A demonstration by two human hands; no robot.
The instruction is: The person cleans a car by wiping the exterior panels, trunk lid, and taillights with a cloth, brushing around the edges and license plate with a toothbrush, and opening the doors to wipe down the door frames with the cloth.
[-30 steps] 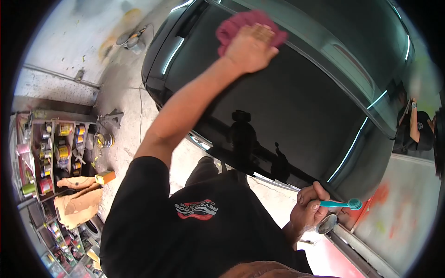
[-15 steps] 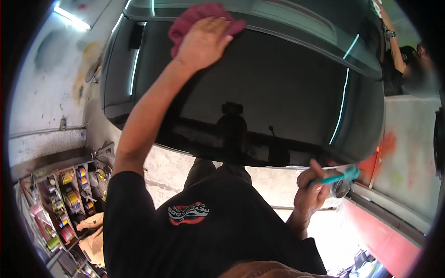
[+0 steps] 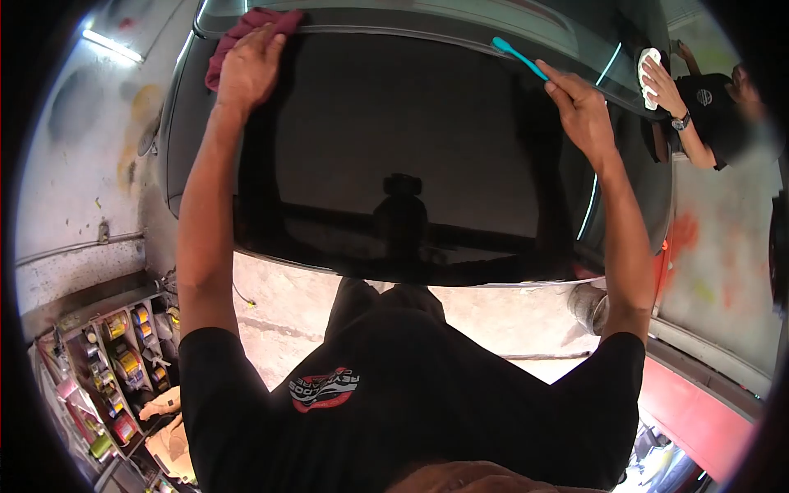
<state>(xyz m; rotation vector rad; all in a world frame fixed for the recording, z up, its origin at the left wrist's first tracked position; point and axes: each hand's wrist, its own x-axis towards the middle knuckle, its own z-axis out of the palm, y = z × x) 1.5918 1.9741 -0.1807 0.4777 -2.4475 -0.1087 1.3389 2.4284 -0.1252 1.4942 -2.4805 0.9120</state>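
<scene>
A stained white wall (image 3: 78, 181) borders our left; beside it spreads a glossy black car panel (image 3: 353, 140). At its far left corner, our left hand (image 3: 249, 72) lies over a crumpled burgundy cloth (image 3: 220, 62); we cannot tell how tight that grip is. Bare panel separates our hands. Our right hand (image 3: 577, 97) grips a teal toothbrush (image 3: 523, 58), its head near the far seam. Since the earlier frame, the cloth has slid left and the toothbrush has risen from the near edge.
</scene>
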